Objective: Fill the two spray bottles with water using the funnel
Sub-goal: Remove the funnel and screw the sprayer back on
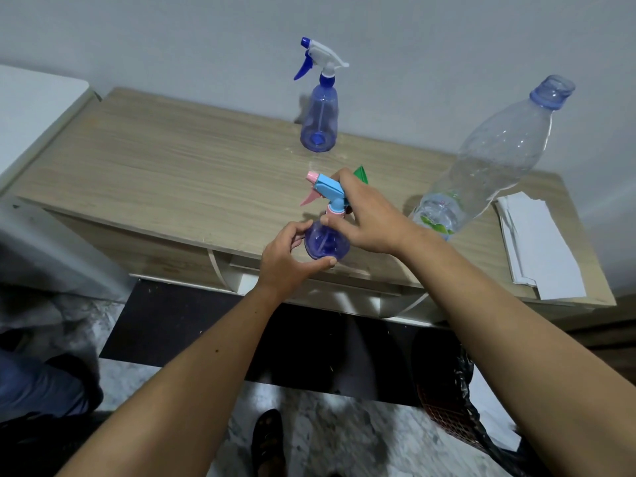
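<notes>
Both bare hands meet at the small round purple translucent plastic spray bottle (326, 243) with a light blue and pink trigger head, which stands near the front edge of the light wood-grain tabletop (172, 173). The left hand (289, 259) cups the bottle's rounded body from the left, thumb stretched under its front and fingers curled around the far side. The right hand (368, 218) comes in from the right and pinches the pink collar at the bottle's neck, thumb at the front and fingers wrapped behind the blue trigger head, whose pink nozzle points left. Just behind the right hand, a corner of the green plastic funnel (360, 173) peeks out; the rest of it is hidden by the fingers. Farther back, close to the grey wall, the second tall blue translucent spray bottle (319, 122) with a white and dark blue trigger head stands upright, well apart from both hands. To the right, the large clear plastic water bottle (488, 166) with no cap stands near the right forearm, with water low in its base. Beside it, at the table's right end, lies a stack of folded white paper sheets (540, 246)
</notes>
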